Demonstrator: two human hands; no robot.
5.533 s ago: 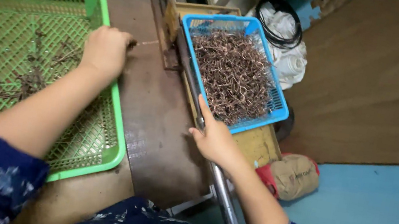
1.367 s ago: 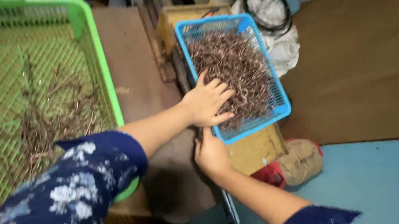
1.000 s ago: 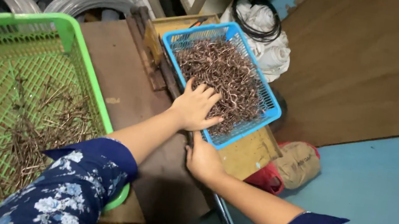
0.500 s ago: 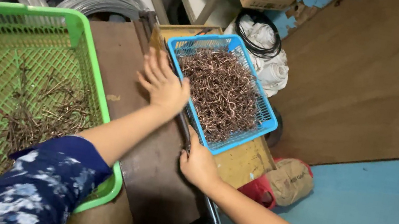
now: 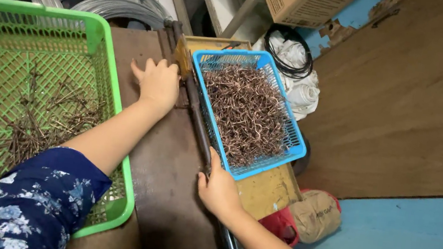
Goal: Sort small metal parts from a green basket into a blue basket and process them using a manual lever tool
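Fingers [image 5: 154, 68] of left hand [image 5: 160, 82] lie spread flat, holding nothing, on dark table [image 5: 168, 163] beside long metal lever [image 5: 199, 133], right hand [image 5: 218, 189] wrapped round it (pinch risk if lowered), blue basket [image 5: 295, 148] alongside.

A: Where can a hand pass?

B: Along the bare brown board [image 5: 165, 181], between the green basket [image 5: 114, 125] and the metal bar [image 5: 198, 121].

A: What hems it in?

B: The green rim on the left; on the right the bar, with the blue basket [image 5: 295, 148] of bent wire pieces [image 5: 247, 111] just beyond. The left hand [image 5: 158, 82] covers the board's far end, and the right hand [image 5: 218, 189] sits on the bar.
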